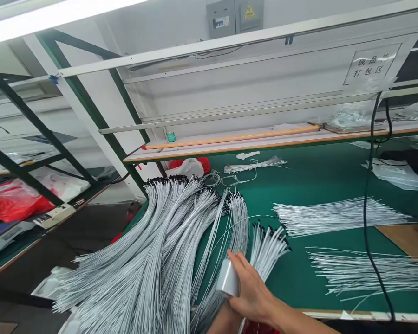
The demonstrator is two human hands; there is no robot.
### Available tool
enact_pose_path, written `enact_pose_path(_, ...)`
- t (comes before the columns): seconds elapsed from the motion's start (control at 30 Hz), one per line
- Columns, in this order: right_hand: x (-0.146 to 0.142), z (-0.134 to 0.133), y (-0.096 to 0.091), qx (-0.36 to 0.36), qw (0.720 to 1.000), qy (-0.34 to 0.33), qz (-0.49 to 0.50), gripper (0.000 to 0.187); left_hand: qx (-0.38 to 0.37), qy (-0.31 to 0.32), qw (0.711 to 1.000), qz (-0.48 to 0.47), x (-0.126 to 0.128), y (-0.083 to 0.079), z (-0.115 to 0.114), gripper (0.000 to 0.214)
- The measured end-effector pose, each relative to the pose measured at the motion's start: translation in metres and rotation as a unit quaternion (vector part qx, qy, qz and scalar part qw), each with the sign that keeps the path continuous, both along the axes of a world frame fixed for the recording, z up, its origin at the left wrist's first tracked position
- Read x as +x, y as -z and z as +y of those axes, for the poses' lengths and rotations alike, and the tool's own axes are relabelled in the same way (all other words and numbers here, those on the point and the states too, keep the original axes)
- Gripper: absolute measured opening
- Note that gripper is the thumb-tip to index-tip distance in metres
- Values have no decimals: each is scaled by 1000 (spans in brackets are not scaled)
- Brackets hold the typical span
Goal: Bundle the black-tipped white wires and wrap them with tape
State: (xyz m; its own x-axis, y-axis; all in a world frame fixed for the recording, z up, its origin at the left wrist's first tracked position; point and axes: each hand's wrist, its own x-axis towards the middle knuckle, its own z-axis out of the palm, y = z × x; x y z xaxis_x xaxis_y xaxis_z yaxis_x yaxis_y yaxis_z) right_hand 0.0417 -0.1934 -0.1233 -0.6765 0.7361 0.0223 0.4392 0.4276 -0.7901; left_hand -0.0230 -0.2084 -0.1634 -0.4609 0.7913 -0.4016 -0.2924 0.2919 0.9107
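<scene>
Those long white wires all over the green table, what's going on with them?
A person's right hand is gripping a shiny silver roll, probably tape, right beside a big fan of thin white wires with black tips. More white wire bundles lie spread out on the green mat. The person's other forearm shows at the bottom, with its hand out of sight.

Wire bundles on my workbench mat
The biggest heap lies left; looser bundles lie right, the shelf behind them, a cable hanging before them.
</scene>
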Motion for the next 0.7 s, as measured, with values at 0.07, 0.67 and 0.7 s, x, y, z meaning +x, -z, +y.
enact_pose_path(0.07,12,-6,4,4,1000,22,10,86,-66,148,987,-4,-13,3,-9,37)
enact_pose_path(0.67,82,-48,77,84,961,243,103,57,-111,271,952,-86,-17,-64,-26,18)
enact_pose_path(0.7,82,-49,80,76,960,247,105,57,-126,249,956,-89,-10,-64,-27,19)
